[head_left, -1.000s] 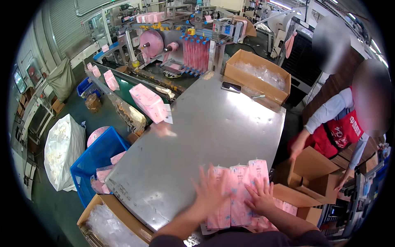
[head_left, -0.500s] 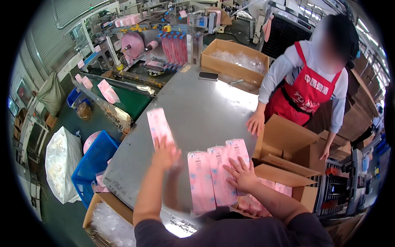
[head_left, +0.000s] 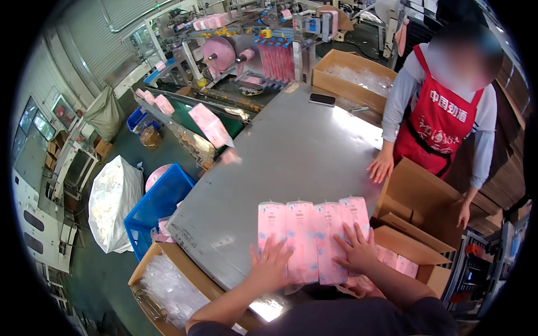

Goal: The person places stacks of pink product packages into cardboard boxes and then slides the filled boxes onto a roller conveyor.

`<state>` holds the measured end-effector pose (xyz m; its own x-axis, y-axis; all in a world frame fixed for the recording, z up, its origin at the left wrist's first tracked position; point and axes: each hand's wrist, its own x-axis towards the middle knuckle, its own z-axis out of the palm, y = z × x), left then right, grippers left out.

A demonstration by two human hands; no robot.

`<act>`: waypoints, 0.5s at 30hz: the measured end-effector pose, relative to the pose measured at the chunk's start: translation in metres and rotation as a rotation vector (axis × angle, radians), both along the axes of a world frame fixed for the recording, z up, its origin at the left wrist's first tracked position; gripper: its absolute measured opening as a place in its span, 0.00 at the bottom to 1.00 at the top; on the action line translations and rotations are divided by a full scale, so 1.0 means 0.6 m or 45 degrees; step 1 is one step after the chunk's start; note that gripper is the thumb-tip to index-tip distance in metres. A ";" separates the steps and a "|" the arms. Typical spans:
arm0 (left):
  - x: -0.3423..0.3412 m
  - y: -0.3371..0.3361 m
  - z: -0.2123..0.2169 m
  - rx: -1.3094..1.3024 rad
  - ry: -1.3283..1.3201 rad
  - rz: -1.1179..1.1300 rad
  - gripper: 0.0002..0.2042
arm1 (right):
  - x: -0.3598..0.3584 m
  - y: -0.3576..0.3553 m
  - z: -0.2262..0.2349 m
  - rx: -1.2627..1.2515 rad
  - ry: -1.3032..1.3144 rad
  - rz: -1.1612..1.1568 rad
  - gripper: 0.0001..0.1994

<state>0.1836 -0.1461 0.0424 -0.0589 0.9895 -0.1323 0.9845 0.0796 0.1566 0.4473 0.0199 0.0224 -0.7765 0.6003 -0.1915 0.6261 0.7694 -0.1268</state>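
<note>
Several pink plastic-wrapped tissue packs (head_left: pixel 301 241) lie side by side in a row at the near edge of the grey metal table (head_left: pixel 291 151). My left hand (head_left: pixel 273 263) rests on the leftmost pack, fingers spread. On the rightmost pack lies my right hand (head_left: pixel 355 249), its fingers also stretched out. Beside my right forearm, an open cardboard box (head_left: pixel 434 274) holds more pink packs (head_left: pixel 396 261). Another pink pack (head_left: pixel 210 124) sits at the end of the green conveyor belt (head_left: pixel 182 115), overhanging the table's far left side.
Across the right corner stands a co-worker in a red apron (head_left: pixel 434 126), one hand on the table, beside an empty-looking open carton (head_left: pixel 420 193). A phone (head_left: pixel 322 99) lies near a box of clear film (head_left: pixel 358 78). A blue crate (head_left: pixel 154 215) and white sack (head_left: pixel 116 204) stand left.
My left hand has brought a pack rightward and nearer, against the left end of the row. On the conveyor, the large pack has advanced toward the table. My right hand stays on the row's right end.
</note>
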 end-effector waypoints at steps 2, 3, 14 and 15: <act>-0.056 0.069 -0.017 0.198 0.044 0.052 0.43 | 0.002 -0.003 0.006 -0.027 0.000 -0.016 0.36; -0.096 0.121 -0.034 0.296 -0.019 0.144 0.41 | 0.001 -0.004 0.003 -0.035 -0.018 -0.026 0.36; -0.370 0.431 -0.136 0.241 -0.142 0.468 0.24 | 0.007 0.034 0.005 -0.044 0.280 -0.270 0.38; -0.351 0.399 -0.121 0.293 -0.175 0.370 0.22 | 0.019 0.045 -0.007 -0.048 0.467 -0.461 0.38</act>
